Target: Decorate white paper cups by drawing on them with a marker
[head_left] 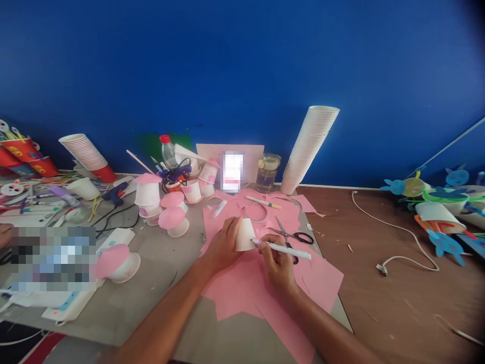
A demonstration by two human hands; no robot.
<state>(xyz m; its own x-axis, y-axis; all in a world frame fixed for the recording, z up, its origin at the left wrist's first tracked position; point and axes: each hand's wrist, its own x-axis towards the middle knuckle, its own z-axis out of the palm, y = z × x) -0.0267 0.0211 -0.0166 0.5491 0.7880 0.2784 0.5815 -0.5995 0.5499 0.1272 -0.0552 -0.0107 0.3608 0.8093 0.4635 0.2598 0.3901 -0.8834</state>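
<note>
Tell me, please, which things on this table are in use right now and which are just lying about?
In use: left hand holding the white paper cup; right hand holding the pen to it; pink paper underneath.

Lying about: scissors, tall cup stack, glass jar, white cable, glue gun.

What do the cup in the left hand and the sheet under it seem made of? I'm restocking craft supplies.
The white cup, held by the left hand, looks like thin matte paper, like the tall cup stack. The pink sheet looks like matte craft paper, flat with cleanly cut edges. The right hand holds a white marker, probably plastic.
</note>
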